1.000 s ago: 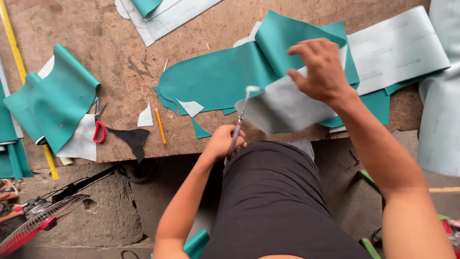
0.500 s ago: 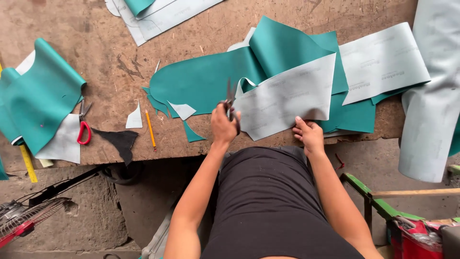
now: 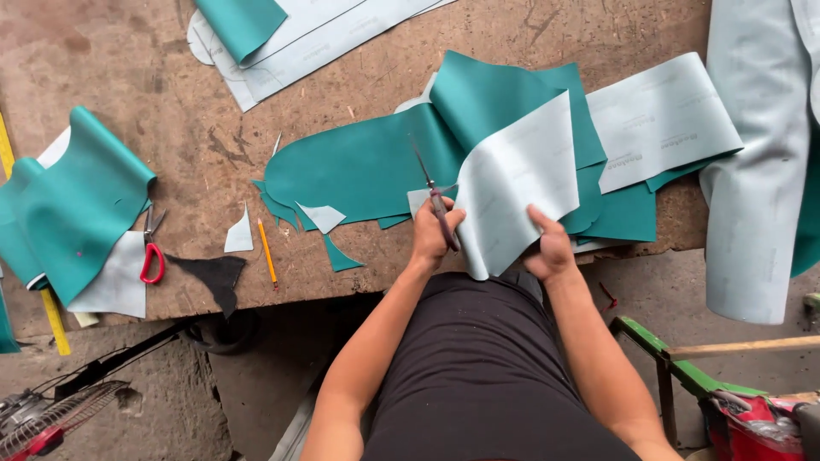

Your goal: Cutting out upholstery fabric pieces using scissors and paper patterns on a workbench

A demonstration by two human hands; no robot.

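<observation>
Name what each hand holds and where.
Left hand grips scissors by the handles; right hand pinches the grey-backed sheet at its lower edge.

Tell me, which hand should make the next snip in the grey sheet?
Probably the left hand: it already grips the scissors, blades open beside the grey sheet. The right hand is busy pinching the sheet's lower edge, holding it up off the wooden table.

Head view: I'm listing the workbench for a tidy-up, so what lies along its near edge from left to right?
Yellow ruler → red-handled scissors → black scrap → orange pencil → left hand holding scissors → right hand gripping the grey-backed sheet → pale grey piece hanging off the bench.
</observation>
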